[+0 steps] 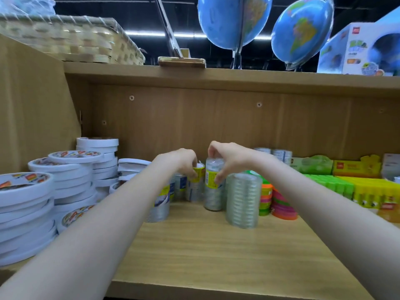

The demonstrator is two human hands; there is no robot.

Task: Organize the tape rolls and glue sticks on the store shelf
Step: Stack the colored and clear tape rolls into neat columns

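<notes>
Two tape stacks stand side by side; left hand [184,162] grips one [195,185]; right hand [225,159] the other [213,191].

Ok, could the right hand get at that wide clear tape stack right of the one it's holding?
Probably yes. The right hand grips a narrow tape stack, and the wide clear stack stands just beside it, with nothing in front, once it lets go.

Two blue globes [234,20], a woven basket [71,40] and a printed box [359,50] stand on the upper board.
</notes>
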